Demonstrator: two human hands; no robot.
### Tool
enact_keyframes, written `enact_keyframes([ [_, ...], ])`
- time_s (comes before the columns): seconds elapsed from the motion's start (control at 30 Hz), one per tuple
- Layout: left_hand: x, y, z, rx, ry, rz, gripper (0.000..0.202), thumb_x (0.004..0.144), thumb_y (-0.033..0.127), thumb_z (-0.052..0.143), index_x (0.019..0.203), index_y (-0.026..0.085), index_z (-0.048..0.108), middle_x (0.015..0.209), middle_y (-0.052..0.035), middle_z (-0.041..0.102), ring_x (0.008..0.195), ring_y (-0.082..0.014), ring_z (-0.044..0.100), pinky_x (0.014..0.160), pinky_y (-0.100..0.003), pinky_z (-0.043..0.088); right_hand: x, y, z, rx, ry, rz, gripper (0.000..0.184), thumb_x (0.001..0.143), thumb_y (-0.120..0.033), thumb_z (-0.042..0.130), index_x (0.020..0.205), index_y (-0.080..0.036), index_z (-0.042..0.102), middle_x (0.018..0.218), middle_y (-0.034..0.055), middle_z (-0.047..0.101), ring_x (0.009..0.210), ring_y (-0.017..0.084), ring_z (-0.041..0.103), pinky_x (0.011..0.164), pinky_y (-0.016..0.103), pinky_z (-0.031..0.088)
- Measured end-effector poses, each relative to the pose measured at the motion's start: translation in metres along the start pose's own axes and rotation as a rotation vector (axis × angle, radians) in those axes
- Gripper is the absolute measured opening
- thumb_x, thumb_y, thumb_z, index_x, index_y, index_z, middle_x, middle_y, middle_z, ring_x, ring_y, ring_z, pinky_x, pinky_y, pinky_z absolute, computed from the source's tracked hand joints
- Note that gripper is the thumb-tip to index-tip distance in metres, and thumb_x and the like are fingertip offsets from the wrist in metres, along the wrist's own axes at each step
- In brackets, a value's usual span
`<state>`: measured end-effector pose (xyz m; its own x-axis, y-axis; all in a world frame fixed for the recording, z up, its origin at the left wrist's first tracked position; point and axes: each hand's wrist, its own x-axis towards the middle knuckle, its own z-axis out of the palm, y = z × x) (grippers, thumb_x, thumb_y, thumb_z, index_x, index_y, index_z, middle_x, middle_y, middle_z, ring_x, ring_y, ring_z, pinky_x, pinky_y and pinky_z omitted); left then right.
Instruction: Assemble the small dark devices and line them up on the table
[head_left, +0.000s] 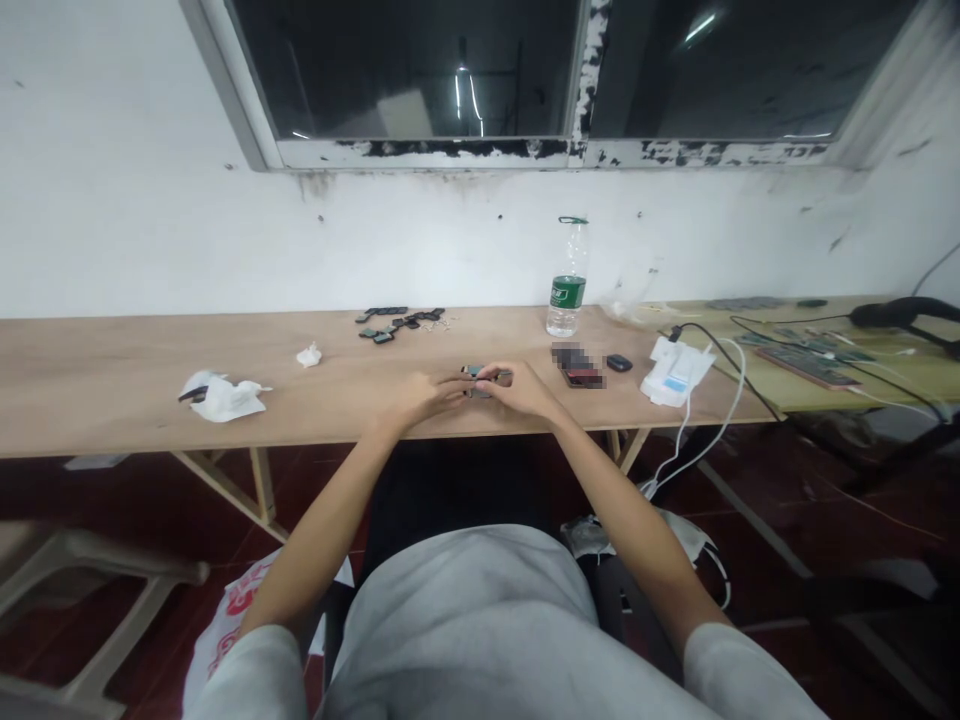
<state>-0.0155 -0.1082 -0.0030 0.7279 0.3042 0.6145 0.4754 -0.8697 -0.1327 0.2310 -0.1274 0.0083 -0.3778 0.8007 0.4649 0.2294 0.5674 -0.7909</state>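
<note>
My left hand [426,395] and my right hand [520,388] meet over the front middle of a long wooden table [112,375]. Both have their fingers curled and pinched round a small dark part [475,380] held between them, just above the tabletop. The part is too small to name. Further back on the table lies a scatter of several similar small dark parts [397,322].
A crumpled white cloth [221,396] and a small white scrap [309,355] lie to the left. A plastic water bottle [568,280], a small dark case [619,363], and a white charger [679,372] with cables sit right. A second table [817,380] holds circuit boards.
</note>
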Motion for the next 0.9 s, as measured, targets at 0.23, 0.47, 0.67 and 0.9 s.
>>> enact_keyframes([
  [0.23,-0.008,-0.01,0.011,0.009,-0.014,0.02,0.027,0.101,0.027,0.059,0.123,0.026,0.074,0.128,-0.0088,0.073,0.108,-0.0215,0.073,0.096,-0.033,0.06,0.001,0.004,-0.002,0.089,0.024,0.079,0.024,0.084,-0.034,0.075,0.097,-0.013,0.077,0.085,0.0083,0.077,0.076,0.018,0.071,0.066,0.026,0.057],
  [0.47,-0.007,-0.009,0.01,-0.118,-0.068,-0.079,0.028,0.101,0.031,0.057,0.122,0.026,0.074,0.133,-0.0105,0.07,0.113,-0.026,0.072,0.1,-0.043,0.06,0.001,0.001,-0.002,0.22,0.011,0.194,0.023,0.081,-0.036,0.08,0.089,-0.014,0.075,0.086,0.0072,0.076,0.063,0.014,0.068,0.058,0.024,0.057],
  [0.67,-0.001,0.002,0.001,-0.167,-0.03,-0.101,0.028,0.102,0.033,0.055,0.118,0.022,0.076,0.13,-0.0114,0.071,0.11,-0.026,0.074,0.1,-0.04,0.06,0.001,-0.002,-0.002,0.219,0.013,0.205,0.022,0.081,-0.033,0.08,0.09,-0.014,0.074,0.082,0.0069,0.075,0.062,0.014,0.067,0.055,0.023,0.056],
  [0.9,0.004,0.008,-0.002,-0.165,0.025,-0.112,0.031,0.102,0.041,0.056,0.109,0.022,0.079,0.125,-0.0094,0.074,0.106,-0.0238,0.075,0.099,-0.037,0.061,0.001,-0.002,-0.003,0.228,0.023,0.216,0.019,0.082,-0.03,0.079,0.09,-0.014,0.073,0.083,0.0062,0.075,0.061,0.013,0.066,0.057,0.024,0.057],
])
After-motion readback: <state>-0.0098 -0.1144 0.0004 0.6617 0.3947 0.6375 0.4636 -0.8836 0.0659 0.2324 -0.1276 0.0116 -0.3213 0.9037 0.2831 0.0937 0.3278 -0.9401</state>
